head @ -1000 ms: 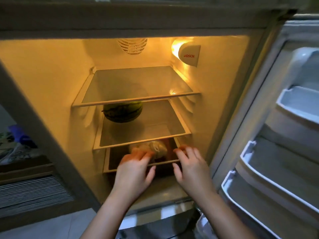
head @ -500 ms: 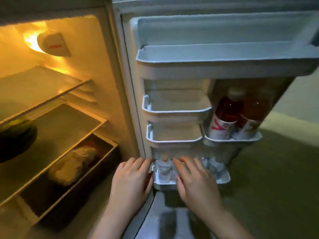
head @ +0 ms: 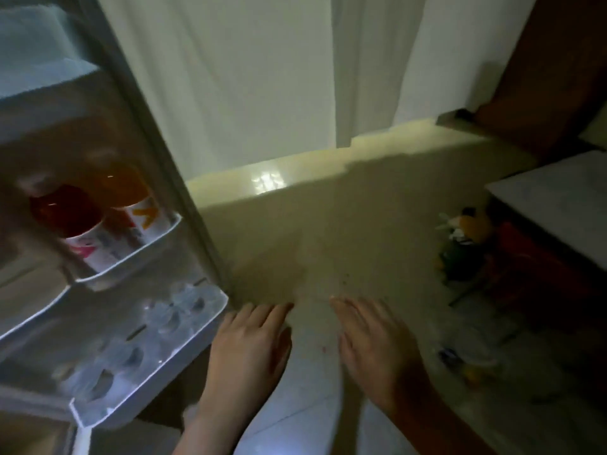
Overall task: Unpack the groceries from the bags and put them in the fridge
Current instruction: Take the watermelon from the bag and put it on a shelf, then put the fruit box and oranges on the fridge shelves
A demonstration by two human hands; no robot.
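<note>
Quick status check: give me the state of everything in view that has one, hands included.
fridge door: open
red drink bottle: upright in door shelf
orange drink bottle: upright beside it
bottom door shelf: holds clear, blurred items
left hand: open, empty
right hand: open, empty
groceries on floor: not yet unpacked

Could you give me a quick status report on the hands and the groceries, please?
Left hand and right hand open, empty, over the floor. Fridge door open, two bottles in its rack. Groceries on floor at right, blurred. Path looks clear.
</note>
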